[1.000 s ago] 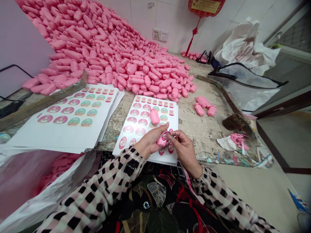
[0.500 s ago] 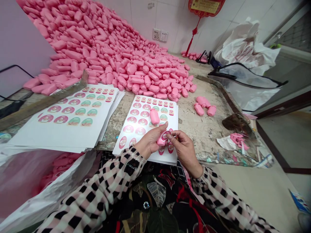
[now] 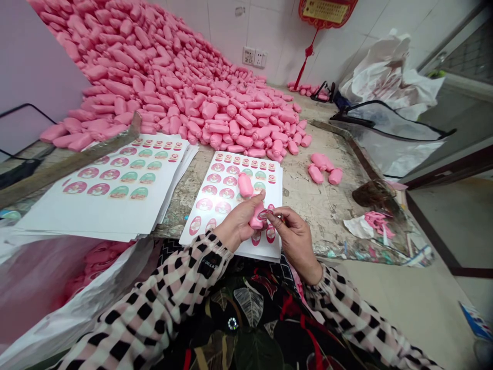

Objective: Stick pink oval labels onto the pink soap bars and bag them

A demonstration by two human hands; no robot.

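My left hand [image 3: 242,222] is closed around a small pink plastic bottle [image 3: 257,218] above a sticker sheet. Between the thumb and fingers of my right hand [image 3: 291,234] is an oval pink sticker [image 3: 265,214], tilted almost edge-on at the bottle's face. How much of it touches the bottle is hard to tell. A second pink bottle [image 3: 245,184] lies on the sheet just beyond my left hand. The sticker sheet [image 3: 198,237] carries rows of pink and green printed stickers; my hands cover part of its lower right area.
A large heap of pink bottles [image 3: 185,97] fills the back left. More sticker sheets [image 3: 96,221] are stacked at the left beside a wooden strip [image 3: 73,159]. Several loose bottles [image 3: 321,162] lie to the right, near a raised table edging [image 3: 356,146] and crumpled scraps [image 3: 360,226].
The oval sticker has turned from facing up against the bottle to nearly edge-on. The held bottle has shifted slightly in my left hand; both hands stay in nearly the same place.
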